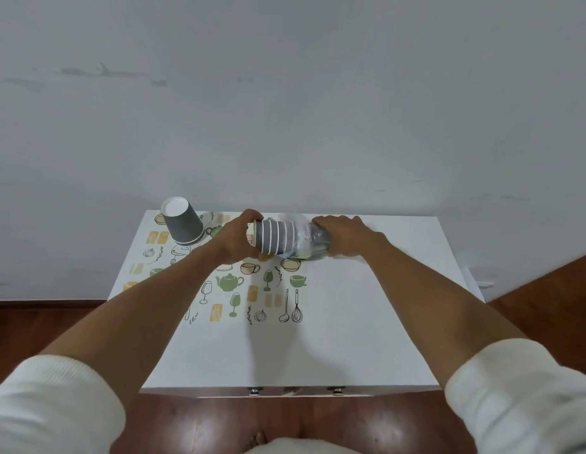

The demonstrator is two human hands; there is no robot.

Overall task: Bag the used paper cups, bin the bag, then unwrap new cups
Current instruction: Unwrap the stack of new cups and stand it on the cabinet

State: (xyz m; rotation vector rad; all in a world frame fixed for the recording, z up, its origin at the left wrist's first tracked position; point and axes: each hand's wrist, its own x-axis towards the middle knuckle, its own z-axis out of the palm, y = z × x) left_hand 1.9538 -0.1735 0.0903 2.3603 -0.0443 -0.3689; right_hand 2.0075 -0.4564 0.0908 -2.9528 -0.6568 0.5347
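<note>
Near the table's far edge, a stack of grey cups lies on its side, held just above the patterned mat. The left hand is clamped around its open end; the right hand grips the clear wrap bunched over the other end. One grey cup stands upside down at the far left corner.

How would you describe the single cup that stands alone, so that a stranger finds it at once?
Look at the white table against the wall, then at its far left corner, on the patterned mat. There a grey paper cup stands upside down, alone. The other cups lie nested sideways in clear wrap between the two hands.
</note>
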